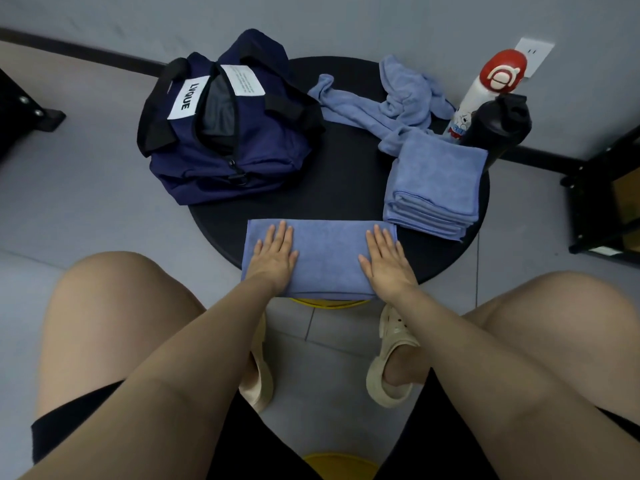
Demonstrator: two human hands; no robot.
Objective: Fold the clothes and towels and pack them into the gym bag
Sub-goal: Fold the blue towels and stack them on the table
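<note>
A person sits at a round black desk, knees in view on either side. A folded blue towel lies at the near edge of the desk, and both hands rest flat on it. The left hand presses the towel's left end, fingers straight and close together; the right hand presses the right end the same way. Just beyond the towel on the right sits a stack of folded blue towels. Farther back, unfolded blue towels lie crumpled. A navy gym bag stands at the far left of the desk, its top unzipped. At the far right stand a white bottle with a red cap and a black bottle.
</note>
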